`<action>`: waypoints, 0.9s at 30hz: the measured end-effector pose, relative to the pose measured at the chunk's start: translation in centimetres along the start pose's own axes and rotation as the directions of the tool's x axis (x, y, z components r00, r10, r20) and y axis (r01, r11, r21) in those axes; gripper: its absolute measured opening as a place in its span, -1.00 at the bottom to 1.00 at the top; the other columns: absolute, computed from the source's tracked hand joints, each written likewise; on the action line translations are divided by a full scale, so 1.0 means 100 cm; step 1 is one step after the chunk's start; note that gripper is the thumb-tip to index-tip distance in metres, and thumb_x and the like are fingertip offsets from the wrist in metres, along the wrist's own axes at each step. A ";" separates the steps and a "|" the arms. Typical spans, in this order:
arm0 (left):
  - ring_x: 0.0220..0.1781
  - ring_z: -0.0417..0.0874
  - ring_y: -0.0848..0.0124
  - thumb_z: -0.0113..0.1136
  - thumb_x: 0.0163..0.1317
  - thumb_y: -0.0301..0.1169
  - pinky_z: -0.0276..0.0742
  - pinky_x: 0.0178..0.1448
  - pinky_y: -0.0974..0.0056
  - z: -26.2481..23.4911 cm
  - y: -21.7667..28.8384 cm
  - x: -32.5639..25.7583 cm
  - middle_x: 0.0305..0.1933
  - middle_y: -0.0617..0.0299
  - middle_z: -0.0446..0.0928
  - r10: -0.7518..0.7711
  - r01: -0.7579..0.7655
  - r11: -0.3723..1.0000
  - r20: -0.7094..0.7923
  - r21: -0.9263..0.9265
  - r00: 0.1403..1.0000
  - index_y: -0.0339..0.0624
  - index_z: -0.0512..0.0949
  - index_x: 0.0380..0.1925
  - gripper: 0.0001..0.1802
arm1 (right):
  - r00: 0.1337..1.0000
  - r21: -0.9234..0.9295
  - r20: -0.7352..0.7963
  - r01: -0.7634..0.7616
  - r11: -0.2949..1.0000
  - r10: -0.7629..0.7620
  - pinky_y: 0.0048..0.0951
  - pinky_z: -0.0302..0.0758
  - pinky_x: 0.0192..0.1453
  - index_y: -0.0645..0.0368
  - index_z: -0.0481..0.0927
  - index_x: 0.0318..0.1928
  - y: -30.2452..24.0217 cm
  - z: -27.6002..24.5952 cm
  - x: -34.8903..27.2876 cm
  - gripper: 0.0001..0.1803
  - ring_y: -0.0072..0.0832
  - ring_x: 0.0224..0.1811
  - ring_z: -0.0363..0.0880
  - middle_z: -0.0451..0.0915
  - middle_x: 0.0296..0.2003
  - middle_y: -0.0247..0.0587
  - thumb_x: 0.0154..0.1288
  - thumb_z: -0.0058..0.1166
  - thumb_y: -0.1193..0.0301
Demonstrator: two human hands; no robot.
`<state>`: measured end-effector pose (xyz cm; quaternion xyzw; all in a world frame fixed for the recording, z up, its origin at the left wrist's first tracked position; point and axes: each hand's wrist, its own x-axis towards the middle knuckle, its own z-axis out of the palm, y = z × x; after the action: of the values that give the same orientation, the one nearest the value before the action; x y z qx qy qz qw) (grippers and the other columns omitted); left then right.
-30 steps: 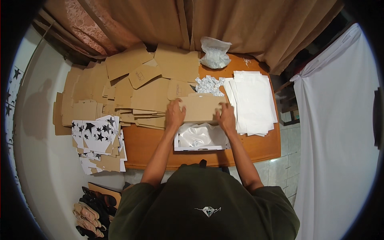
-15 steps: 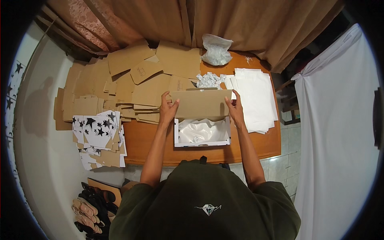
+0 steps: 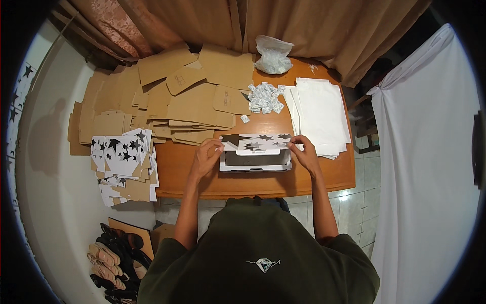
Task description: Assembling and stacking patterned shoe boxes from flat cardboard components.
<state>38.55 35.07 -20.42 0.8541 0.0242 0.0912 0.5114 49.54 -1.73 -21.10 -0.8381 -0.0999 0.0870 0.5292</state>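
Note:
A small white cardboard box [image 3: 255, 161] printed with black stars sits on the wooden table [image 3: 253, 182] in front of me. Its lid flap [image 3: 258, 142] is folded down over the top. My left hand [image 3: 206, 157] grips the box's left end at the flap corner. My right hand [image 3: 302, 151] pinches the flap's right corner. The box's inside is hidden under the lid.
Flat brown cardboard blanks [image 3: 167, 101] are piled at the back left. A stack of star-printed blanks [image 3: 121, 159] overhangs the left table edge. White sheets [image 3: 319, 114] lie at right, small white sachets [image 3: 266, 97] and a plastic bag [image 3: 273, 53] behind. Sandals [image 3: 109, 258] lie on the floor.
The lid, held up showing its brown inside with white paper visible in the box, has been folded down; its starred outside now faces up and the paper is covered.

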 end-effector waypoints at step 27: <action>0.48 0.44 0.12 0.27 0.36 -0.27 0.19 0.52 -0.23 0.073 -0.020 -0.040 0.31 0.16 0.57 0.288 -0.403 0.801 0.306 0.443 0.908 0.04 0.63 0.12 -0.66 | 0.822 -0.561 0.369 0.569 0.601 -0.434 0.01 0.28 0.44 -0.01 0.61 0.10 0.004 0.081 -0.045 -0.57 -0.13 0.37 0.41 0.56 0.20 -0.22 0.26 0.36 0.21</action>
<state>36.08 29.13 -26.02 0.9509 -0.1678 0.0775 0.2482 43.18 3.93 -24.73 -0.8920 -0.4070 -0.0243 0.1952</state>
